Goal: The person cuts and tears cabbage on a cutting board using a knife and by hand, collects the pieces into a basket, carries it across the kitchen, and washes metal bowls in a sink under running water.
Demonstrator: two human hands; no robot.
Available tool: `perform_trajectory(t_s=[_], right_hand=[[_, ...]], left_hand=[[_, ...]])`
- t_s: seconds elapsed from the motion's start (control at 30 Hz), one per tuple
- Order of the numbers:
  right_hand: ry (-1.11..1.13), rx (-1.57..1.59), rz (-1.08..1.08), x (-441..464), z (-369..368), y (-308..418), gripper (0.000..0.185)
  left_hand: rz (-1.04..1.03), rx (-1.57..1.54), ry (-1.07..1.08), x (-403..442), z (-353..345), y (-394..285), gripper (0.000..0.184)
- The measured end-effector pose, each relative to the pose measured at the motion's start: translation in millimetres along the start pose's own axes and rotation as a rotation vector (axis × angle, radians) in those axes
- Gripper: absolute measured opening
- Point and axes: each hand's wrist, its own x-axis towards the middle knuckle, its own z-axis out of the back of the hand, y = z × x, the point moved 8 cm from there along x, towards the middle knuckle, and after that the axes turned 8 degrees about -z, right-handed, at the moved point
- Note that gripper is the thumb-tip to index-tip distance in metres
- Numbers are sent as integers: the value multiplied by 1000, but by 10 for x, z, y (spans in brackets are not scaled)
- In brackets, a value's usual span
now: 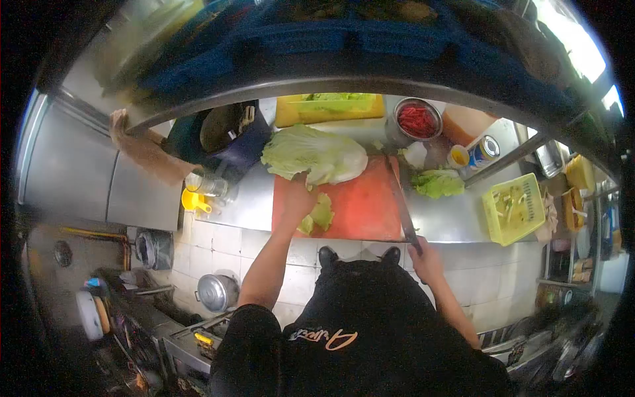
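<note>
A large napa cabbage (317, 155) lies on its side across the far part of an orange-red cutting board (364, 205). My left hand (300, 198) is closed against the near side of the cabbage, its fingertips partly hidden. From under that hand a loose cabbage leaf (322, 213) sticks out on the board. At the board's right near corner, my right hand (428, 260) grips the handle of a long knife (399, 192). The blade points away from me along the board's right edge, apart from the cabbage.
Right of the board lie cabbage leaves (438, 183), a bowl of red strips (417, 120), a can (486, 149) and a yellow basket (514, 208). A yellow tray (329, 110) stands behind. At left are a yellow scoop (196, 201) and glass jar (210, 184). A metal shelf edge (344, 86) hangs overhead.
</note>
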Motion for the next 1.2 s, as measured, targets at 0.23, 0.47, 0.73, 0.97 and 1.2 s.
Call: perform_trajectory(t_s=[0.23, 0.47, 0.73, 0.97, 1.2], right_hand=[[59, 82, 334, 63, -199, 532, 27], [27, 87, 300, -43, -153, 843, 26], [61, 40, 225, 18, -237, 301, 28], [-122, 188, -19, 139, 62, -171, 25], [-143, 43, 37, -124, 193, -233, 27]], left_hand=[[247, -403, 149, 42, -96, 270, 50], [386, -879, 108, -31, -31, 209, 50], [545, -1135, 69, -219, 265, -53, 68], [40, -575, 454, 283, -960, -531, 57], [-172, -601, 351, 654, -1321, -320, 67]])
